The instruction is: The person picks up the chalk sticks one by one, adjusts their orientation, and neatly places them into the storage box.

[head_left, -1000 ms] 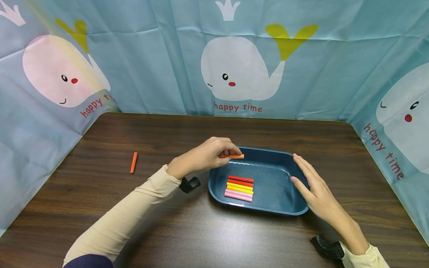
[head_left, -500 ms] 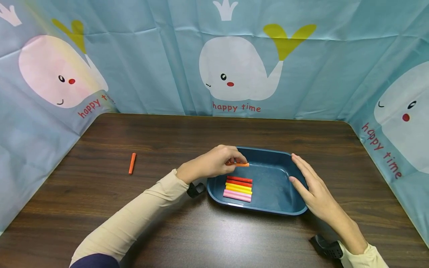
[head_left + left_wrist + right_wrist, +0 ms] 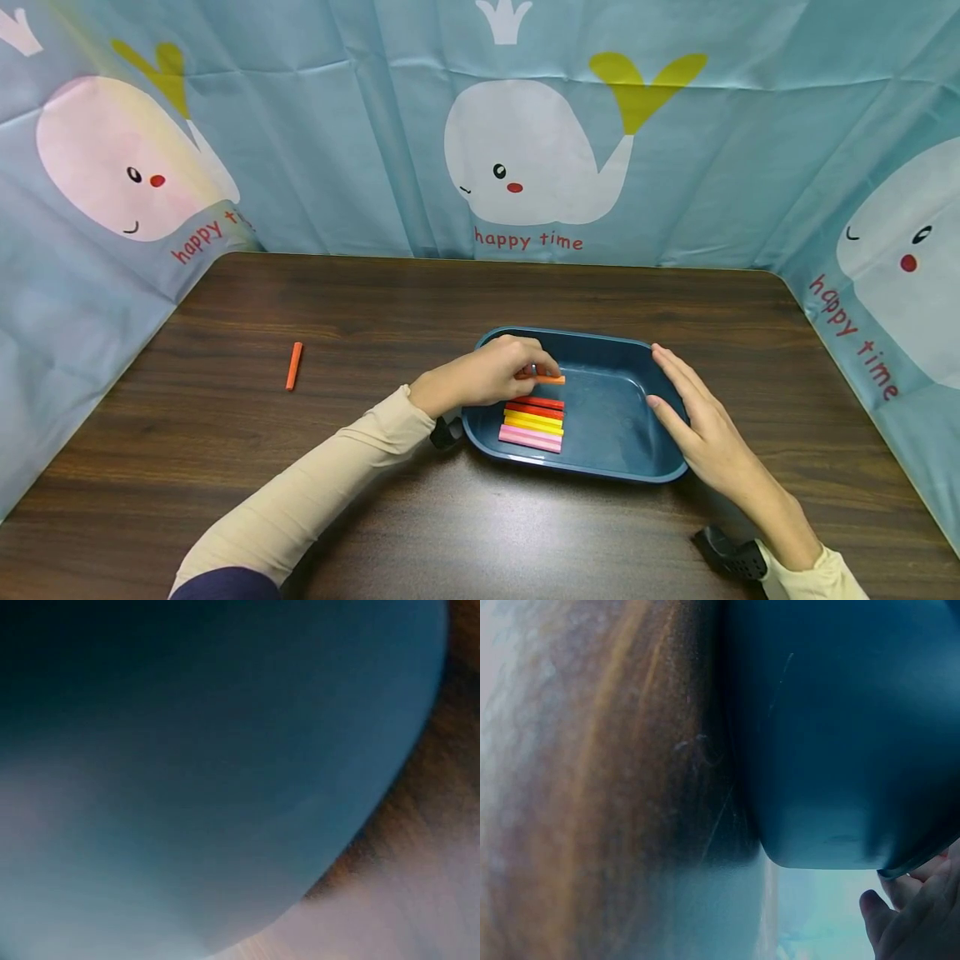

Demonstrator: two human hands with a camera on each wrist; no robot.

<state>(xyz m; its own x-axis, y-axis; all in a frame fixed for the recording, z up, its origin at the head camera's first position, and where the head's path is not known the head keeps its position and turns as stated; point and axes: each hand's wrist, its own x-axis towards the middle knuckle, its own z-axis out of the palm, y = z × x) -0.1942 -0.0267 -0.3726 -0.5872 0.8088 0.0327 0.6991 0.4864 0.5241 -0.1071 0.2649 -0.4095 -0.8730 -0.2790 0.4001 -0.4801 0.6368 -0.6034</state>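
Observation:
In the head view my left hand (image 3: 491, 372) pinches an orange stick (image 3: 552, 380) between thumb and fingers, low over the left part of a dark blue tray (image 3: 615, 477). Just in front of it inside the tray lie red sticks (image 3: 534, 410), yellow sticks (image 3: 534, 421) and pink sticks (image 3: 530, 438), side by side in a tidy row. My right hand (image 3: 712, 433) rests at the tray's right rim with its fingers straight, the thumb over the inside. The left wrist view is filled by the blurred tray wall (image 3: 300, 750).
Another orange stick (image 3: 294, 367) lies alone on the dark wooden table (image 3: 187, 433), well left of the tray. A light blue curtain (image 3: 315, 150) printed with whales hangs around the back and sides of the table.
My left hand has moved down and to the right with the orange stick, from the tray's back left rim to just behind the red sticks. The right hand stays at the rim.

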